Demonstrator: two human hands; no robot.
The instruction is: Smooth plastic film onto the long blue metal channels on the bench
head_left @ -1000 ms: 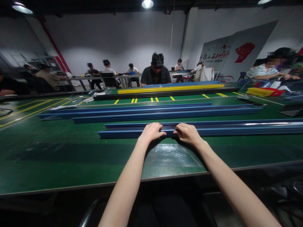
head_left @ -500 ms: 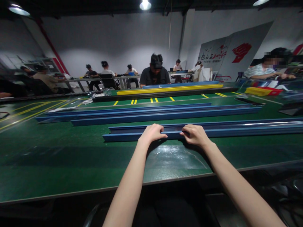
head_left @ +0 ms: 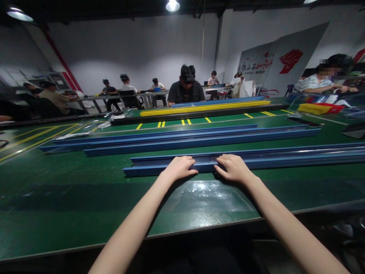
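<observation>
Green table [head_left: 42, 236], two hands on blue

Under hanging lamps, the wearer's left hand [head_left: 181, 167] and right hand [head_left: 234, 167] grip the near wall of a long blue channel-shaped rail [head_left: 296, 161], fingers curled over, thumbs in front. It lies nine to three o'clock. Beyond, toward twelve, sit more blue rails [head_left: 199, 140], a yellow strip [head_left: 205, 109] and a dark-shirted person [head_left: 186, 91].

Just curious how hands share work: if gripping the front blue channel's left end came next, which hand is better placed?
Probably the left hand: it is at the front blue channel, nearer that end, while the right hand is farther along it.
</observation>
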